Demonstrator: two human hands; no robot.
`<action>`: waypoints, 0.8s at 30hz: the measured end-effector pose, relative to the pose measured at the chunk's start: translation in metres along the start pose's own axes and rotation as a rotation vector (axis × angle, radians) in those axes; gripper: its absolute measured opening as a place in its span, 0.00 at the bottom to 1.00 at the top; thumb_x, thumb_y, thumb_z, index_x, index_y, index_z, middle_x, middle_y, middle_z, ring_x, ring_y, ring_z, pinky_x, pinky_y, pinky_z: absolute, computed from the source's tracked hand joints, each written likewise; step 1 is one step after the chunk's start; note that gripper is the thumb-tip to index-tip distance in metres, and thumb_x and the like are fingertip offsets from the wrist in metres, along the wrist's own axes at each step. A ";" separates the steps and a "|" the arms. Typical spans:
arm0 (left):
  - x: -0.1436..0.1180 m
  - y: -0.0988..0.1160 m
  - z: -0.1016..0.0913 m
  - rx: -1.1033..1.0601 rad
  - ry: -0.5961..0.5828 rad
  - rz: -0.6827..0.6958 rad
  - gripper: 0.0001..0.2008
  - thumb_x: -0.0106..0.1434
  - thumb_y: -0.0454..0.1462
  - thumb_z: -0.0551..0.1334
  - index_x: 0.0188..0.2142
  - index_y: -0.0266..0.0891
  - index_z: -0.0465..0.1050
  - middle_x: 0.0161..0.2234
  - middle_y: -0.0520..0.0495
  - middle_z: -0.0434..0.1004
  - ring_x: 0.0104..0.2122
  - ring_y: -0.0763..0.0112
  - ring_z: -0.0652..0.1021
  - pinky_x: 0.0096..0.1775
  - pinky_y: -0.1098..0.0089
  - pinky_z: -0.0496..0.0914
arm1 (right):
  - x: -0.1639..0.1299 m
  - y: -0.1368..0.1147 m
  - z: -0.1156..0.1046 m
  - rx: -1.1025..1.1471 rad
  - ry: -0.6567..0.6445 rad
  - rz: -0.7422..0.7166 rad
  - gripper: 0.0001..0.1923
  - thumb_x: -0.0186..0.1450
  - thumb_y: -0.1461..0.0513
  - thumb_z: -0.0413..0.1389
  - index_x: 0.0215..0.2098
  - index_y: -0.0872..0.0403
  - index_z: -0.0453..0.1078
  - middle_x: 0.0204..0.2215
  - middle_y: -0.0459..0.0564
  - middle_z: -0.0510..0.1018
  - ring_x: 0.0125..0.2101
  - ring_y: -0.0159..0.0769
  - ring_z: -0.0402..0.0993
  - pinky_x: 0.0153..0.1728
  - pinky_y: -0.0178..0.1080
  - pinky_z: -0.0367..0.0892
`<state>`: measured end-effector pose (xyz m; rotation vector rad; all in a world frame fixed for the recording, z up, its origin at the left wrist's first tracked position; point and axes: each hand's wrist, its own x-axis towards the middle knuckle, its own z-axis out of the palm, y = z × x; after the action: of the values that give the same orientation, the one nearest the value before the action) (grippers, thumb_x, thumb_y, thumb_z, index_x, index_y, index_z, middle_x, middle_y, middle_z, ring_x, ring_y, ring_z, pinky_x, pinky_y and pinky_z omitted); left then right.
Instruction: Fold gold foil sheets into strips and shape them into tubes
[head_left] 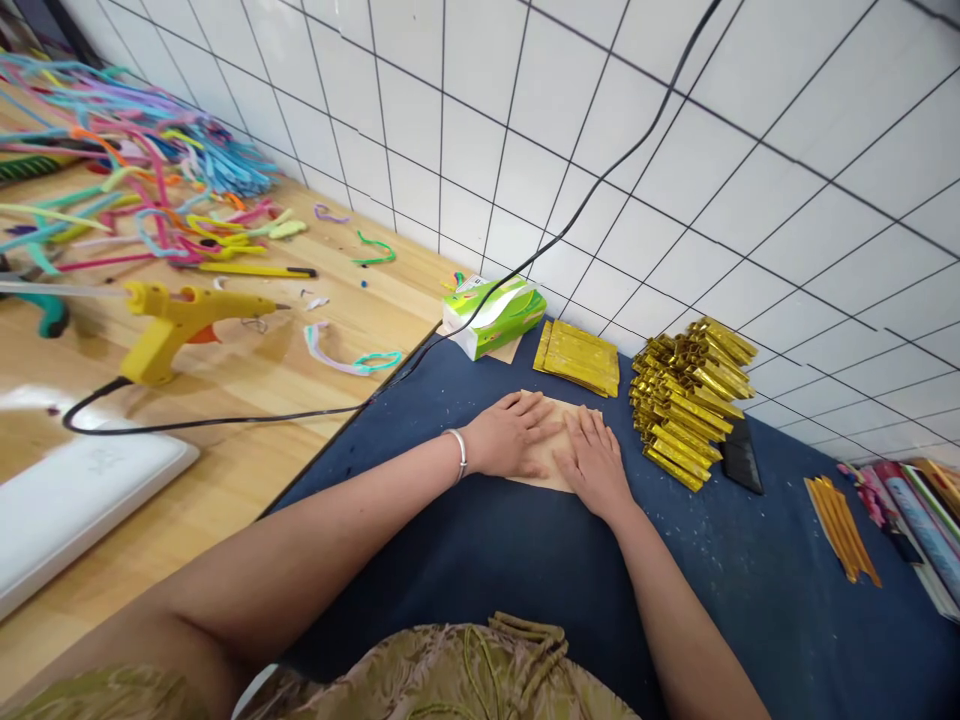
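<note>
A tan sheet of paper [556,462] lies on the dark blue table cover. My left hand [514,435] rests flat on its left side, fingers spread, a silver bangle at the wrist. On the right side of the same sheet my right hand [598,462] lies flat, its fingers stretched out and pointing toward the wall. Just beyond the sheet is a stack of flat gold paper sheets [577,358]. To the right of my right hand sits a pile of folded gold paper pieces [686,400].
A green tissue pack [495,315] lies near the wall. A yellow glue gun [184,325], its black cord [225,422] crossing the work area, sits left among pipe cleaners [150,190]. A dark phone [741,455], orange-gold strips [841,528] and books [926,520] lie right.
</note>
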<state>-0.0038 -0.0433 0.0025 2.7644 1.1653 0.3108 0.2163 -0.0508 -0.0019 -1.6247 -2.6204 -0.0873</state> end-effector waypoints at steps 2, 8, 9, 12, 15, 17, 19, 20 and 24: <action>-0.001 -0.005 -0.004 -0.030 -0.043 0.008 0.39 0.58 0.61 0.49 0.63 0.47 0.49 0.65 0.44 0.44 0.64 0.54 0.46 0.60 0.56 0.40 | -0.002 0.006 0.001 -0.004 0.007 -0.002 0.30 0.67 0.49 0.40 0.64 0.50 0.46 0.65 0.53 0.46 0.64 0.44 0.38 0.60 0.53 0.45; -0.006 -0.023 -0.014 -0.131 -0.179 -0.008 0.44 0.51 0.60 0.58 0.63 0.51 0.47 0.66 0.47 0.41 0.64 0.55 0.44 0.60 0.54 0.36 | -0.006 0.035 0.004 -0.066 0.053 0.107 0.28 0.68 0.52 0.39 0.63 0.51 0.48 0.64 0.54 0.52 0.63 0.44 0.44 0.59 0.54 0.46; -0.007 -0.026 -0.015 -0.150 -0.185 -0.012 0.45 0.50 0.60 0.58 0.63 0.50 0.47 0.66 0.46 0.41 0.64 0.54 0.44 0.60 0.54 0.36 | -0.008 0.041 0.003 -0.079 0.070 0.135 0.28 0.68 0.52 0.39 0.63 0.52 0.49 0.63 0.56 0.54 0.63 0.44 0.45 0.58 0.54 0.46; -0.012 -0.036 -0.017 -0.182 -0.177 -0.032 0.49 0.46 0.63 0.59 0.63 0.49 0.47 0.66 0.45 0.40 0.64 0.50 0.44 0.60 0.52 0.35 | -0.012 0.057 -0.004 -0.120 0.101 0.156 0.27 0.68 0.55 0.40 0.62 0.56 0.51 0.61 0.59 0.58 0.63 0.46 0.45 0.58 0.54 0.46; -0.015 -0.044 -0.019 -0.194 -0.188 -0.033 0.48 0.46 0.62 0.60 0.63 0.51 0.48 0.66 0.46 0.41 0.64 0.50 0.45 0.60 0.51 0.35 | -0.015 0.062 -0.013 -0.133 0.085 0.116 0.26 0.67 0.58 0.42 0.62 0.56 0.52 0.61 0.58 0.57 0.63 0.47 0.43 0.58 0.54 0.49; -0.016 -0.047 -0.020 -0.192 -0.203 -0.036 0.48 0.47 0.61 0.60 0.63 0.51 0.47 0.66 0.46 0.41 0.64 0.50 0.45 0.60 0.51 0.35 | -0.015 0.061 -0.017 -0.113 0.056 0.072 0.26 0.67 0.59 0.43 0.62 0.54 0.51 0.62 0.56 0.55 0.64 0.46 0.42 0.57 0.53 0.51; -0.017 -0.050 -0.021 -0.189 -0.220 -0.041 0.47 0.48 0.60 0.61 0.63 0.51 0.46 0.66 0.47 0.40 0.64 0.50 0.44 0.60 0.51 0.36 | -0.015 0.058 -0.020 -0.069 0.019 0.017 0.27 0.67 0.59 0.44 0.63 0.52 0.50 0.63 0.54 0.53 0.64 0.45 0.41 0.56 0.52 0.53; -0.017 -0.051 -0.021 -0.189 -0.229 -0.040 0.47 0.48 0.59 0.61 0.63 0.51 0.46 0.66 0.46 0.39 0.64 0.50 0.43 0.60 0.50 0.36 | -0.015 0.056 -0.021 -0.041 0.001 -0.008 0.27 0.66 0.59 0.44 0.63 0.50 0.49 0.64 0.53 0.51 0.64 0.44 0.41 0.56 0.52 0.54; -0.018 -0.055 -0.022 -0.199 -0.239 -0.022 0.45 0.50 0.57 0.61 0.64 0.51 0.45 0.66 0.46 0.39 0.64 0.51 0.43 0.60 0.50 0.35 | -0.014 0.053 -0.023 0.062 -0.060 -0.061 0.28 0.66 0.59 0.45 0.64 0.48 0.46 0.65 0.51 0.47 0.65 0.41 0.40 0.58 0.50 0.54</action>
<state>-0.0591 -0.0169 0.0111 2.5312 1.0437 0.0842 0.2708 -0.0419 0.0214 -1.5524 -2.6880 0.0396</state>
